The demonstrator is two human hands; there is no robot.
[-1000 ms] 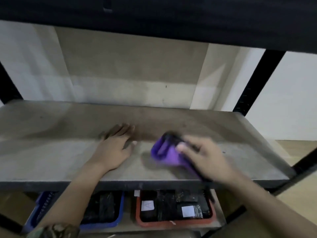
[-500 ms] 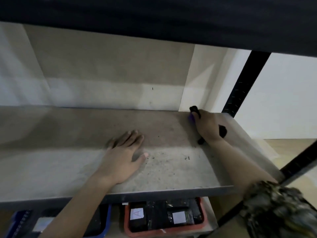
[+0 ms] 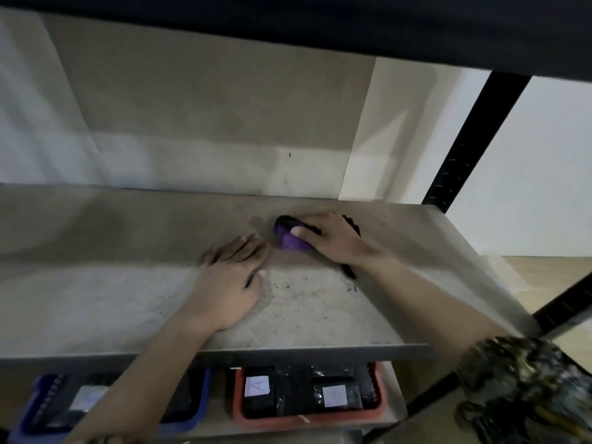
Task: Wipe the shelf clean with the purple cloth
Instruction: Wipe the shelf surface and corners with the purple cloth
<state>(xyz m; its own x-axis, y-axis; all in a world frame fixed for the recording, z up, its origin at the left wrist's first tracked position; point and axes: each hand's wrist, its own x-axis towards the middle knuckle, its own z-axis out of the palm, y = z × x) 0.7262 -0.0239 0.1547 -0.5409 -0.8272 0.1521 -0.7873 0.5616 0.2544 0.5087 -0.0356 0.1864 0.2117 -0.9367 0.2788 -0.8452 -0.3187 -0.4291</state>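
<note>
The grey shelf board (image 3: 96, 299) stretches across the view, dusty with dark specks near its front right. My right hand (image 3: 333, 240) grips the bunched purple cloth (image 3: 290, 241) with black trim and presses it on the shelf near the middle back. My left hand (image 3: 229, 283) rests flat on the board, fingers straight, its fingertips close to the cloth. Most of the cloth is hidden under my right hand.
A black upright post (image 3: 464, 145) stands at the right back corner, and a dark upper shelf (image 3: 320, 24) hangs overhead. Below, a red tray (image 3: 307, 423) and a blue tray (image 3: 189, 424) hold black packets with white labels. Dark crumbs (image 3: 307, 283) lie on the board.
My right hand swept the cloth from the front middle to the back right corner, then back leftward to the middle back. My left hand stayed flat on the board.
</note>
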